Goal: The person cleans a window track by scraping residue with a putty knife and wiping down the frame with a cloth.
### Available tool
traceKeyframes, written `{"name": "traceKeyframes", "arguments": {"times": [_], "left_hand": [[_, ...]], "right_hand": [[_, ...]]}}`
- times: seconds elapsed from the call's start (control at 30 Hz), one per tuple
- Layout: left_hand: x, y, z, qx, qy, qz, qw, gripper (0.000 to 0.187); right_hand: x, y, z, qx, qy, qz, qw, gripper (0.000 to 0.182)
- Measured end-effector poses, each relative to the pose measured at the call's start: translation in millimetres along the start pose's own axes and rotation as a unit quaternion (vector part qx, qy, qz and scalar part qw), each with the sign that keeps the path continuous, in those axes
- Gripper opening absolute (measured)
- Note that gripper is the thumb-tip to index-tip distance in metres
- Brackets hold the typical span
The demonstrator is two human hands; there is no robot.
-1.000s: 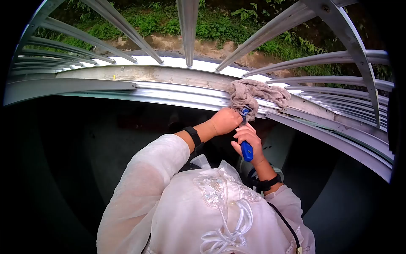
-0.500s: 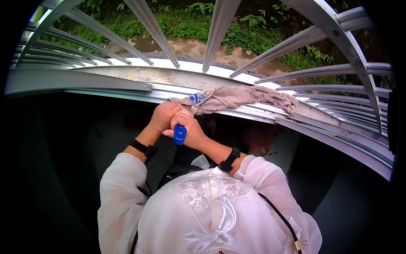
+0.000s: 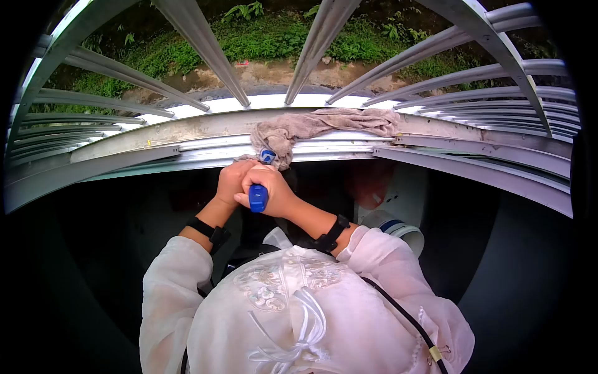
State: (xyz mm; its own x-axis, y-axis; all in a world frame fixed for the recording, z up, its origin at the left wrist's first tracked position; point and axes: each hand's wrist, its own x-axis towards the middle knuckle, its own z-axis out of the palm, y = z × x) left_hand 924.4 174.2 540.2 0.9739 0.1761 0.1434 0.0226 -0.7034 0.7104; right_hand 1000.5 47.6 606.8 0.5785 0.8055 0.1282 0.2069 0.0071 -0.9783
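My right hand (image 3: pixel 271 188) is wrapped round a blue handle (image 3: pixel 258 198), whose butt end points towards me. Pressed against it, my left hand (image 3: pixel 235 179) has its fingers closed at the near corner of a grey-brown cloth (image 3: pixel 336 123); what lies inside these fingers is hidden. The cloth is draped along the window sill and its track (image 3: pixel 218 149), bunched just beyond my hands. A blue and white patch (image 3: pixel 268 156) shows at the cloth's near end, above my fingers.
Metal bars (image 3: pixel 205 53) curve up beyond the sill, with grass and bare ground outside. White window frames (image 3: pixel 473 168) run along both sides. A white bucket (image 3: pixel 408 237) with a blue band stands below, right of my right forearm.
The view has shifted. The cloth's near end has bunched up close to my hands, its patch now just above them. The bucket has come into sight. Both hands remain closed together.
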Motion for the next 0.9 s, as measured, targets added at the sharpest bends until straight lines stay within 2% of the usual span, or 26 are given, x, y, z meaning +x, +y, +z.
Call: {"name": "traceKeyframes", "arguments": {"times": [0.1,0.17,0.27,0.37,0.47,0.53,0.63,0.7,0.77,0.8,0.87,0.9], "left_hand": [[39.3,53.5,40.8,0.008,-0.051,0.050,0.997,0.009],[61.2,69.0,83.7,-0.004,-0.108,0.081,0.991,0.011],[91.4,97.6,136.8,-0.044,-0.117,0.133,0.983,0.007],[104.2,111.0,148.2,-0.048,-0.134,0.134,0.981,0.007],[97.4,103.8,139.7,-0.068,-0.129,0.131,0.981,0.009],[85.0,89.4,122.0,-0.063,-0.119,0.117,0.984,0.010],[61.0,56.6,75.2,-0.024,-0.127,0.074,0.989,0.016],[45.2,39.8,29.3,-0.063,-0.097,0.050,0.992,0.016],[22.0,8.1,-0.2,-0.049,-0.093,0.005,0.994,0.019],[16.5,4.5,-22.1,-0.029,-0.120,-0.057,0.991,0.018],[-3.7,-31.8,-34.0,-0.133,-0.082,-0.157,0.975,0.018],[2.9,-35.5,-37.1,-0.201,-0.071,-0.176,0.961,0.018]], "right_hand": [[-40.8,-3.0,-58.6,-0.055,0.035,0.024,0.998,0.029],[-63.1,3.0,-97.8,-0.053,0.068,0.051,0.995,0.027],[-87.8,8.2,-150.8,-0.018,0.120,0.072,0.990,0.026],[-93.0,11.3,-171.5,0.001,0.131,0.066,0.989,0.027],[-86.5,9.9,-153.4,-0.035,0.114,0.076,0.990,0.027],[-76.6,8.4,-135.8,-0.006,0.102,0.085,0.991,0.028],[-45.6,0.8,-95.4,0.027,0.048,0.120,0.991,0.027],[-20.1,-5.0,-61.1,0.045,0.017,0.128,0.991,0.027],[4.8,-7.0,-27.6,0.051,-0.007,0.117,0.992,0.028],[18.7,-9.2,-11.1,0.046,-0.020,0.116,0.992,0.030],[40.8,-6.1,19.3,0.069,-0.022,0.105,0.992,0.030],[48.9,-7.9,26.8,0.100,-0.020,0.112,0.988,0.031]]}}
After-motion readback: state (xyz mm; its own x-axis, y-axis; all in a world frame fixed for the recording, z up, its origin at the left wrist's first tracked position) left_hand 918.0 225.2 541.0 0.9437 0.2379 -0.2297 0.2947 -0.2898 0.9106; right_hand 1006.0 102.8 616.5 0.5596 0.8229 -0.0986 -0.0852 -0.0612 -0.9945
